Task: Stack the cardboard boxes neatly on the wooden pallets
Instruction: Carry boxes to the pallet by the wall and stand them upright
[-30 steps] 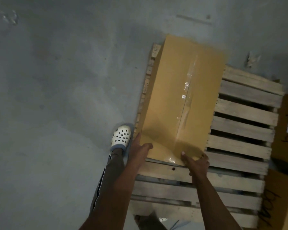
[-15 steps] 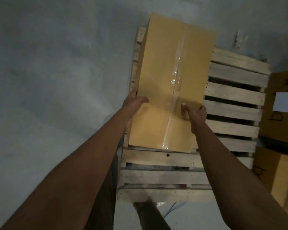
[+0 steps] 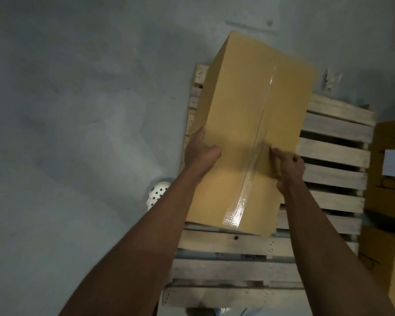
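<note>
A long tan cardboard box (image 3: 249, 115), sealed down its middle with clear tape, lies lengthwise on the left part of a wooden slatted pallet (image 3: 333, 153). My left hand (image 3: 201, 151) grips the box's left edge, thumb on top. My right hand (image 3: 287, 165) holds the right edge, fingers pressed on the top face near the tape. Whether the box rests flat on the slats or is raised a little, I cannot tell.
Grey concrete floor (image 3: 78, 110) spreads to the left. More cardboard boxes (image 3: 390, 169) with a white label and marker writing stand against the pallet's right side. My white perforated shoe (image 3: 156, 195) is on the floor left of the pallet.
My hands moved from the box's near end up along its sides. The box now appears larger and closer in view, and its left side wall shows.
</note>
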Tool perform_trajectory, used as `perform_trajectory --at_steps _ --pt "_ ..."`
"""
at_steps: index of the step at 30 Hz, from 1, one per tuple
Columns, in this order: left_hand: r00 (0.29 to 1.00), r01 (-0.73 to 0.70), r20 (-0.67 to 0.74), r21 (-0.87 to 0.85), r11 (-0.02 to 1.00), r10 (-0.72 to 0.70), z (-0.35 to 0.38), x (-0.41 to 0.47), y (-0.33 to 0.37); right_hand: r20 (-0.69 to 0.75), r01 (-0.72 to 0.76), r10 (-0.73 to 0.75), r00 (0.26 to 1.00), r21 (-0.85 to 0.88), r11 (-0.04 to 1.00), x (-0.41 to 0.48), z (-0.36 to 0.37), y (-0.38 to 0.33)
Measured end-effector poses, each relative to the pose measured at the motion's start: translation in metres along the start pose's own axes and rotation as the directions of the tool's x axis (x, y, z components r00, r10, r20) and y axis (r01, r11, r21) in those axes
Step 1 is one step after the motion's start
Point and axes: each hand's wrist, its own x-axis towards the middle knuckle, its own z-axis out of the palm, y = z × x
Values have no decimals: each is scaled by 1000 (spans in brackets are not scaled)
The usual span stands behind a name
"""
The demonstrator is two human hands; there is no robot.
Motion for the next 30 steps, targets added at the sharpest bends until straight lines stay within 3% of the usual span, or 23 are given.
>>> perform_trajectory --at_steps 4,8,13,22,30 --pt "1000 -18 -16 17 1000 19 -5 10 11 14 28 -27 1000 -17 999 7 12 -12" --pt "998 12 67 -32 999 -10 -8 20 10 21 54 -53 998 -28 998 25 16 -21" --pt "985 81 160 -128 988 -60 -12 44 -2 125 143 -122 985 -184 972 41 23 -16" --pt "985 99 162 -195 976 -68 -9 39 -12 58 195 -187 981 -358 913 43 29 -2" --pt "991 57 125 -72 996 -48 -2 37 -16 73 229 -221 973 -467 854 36 26 4"
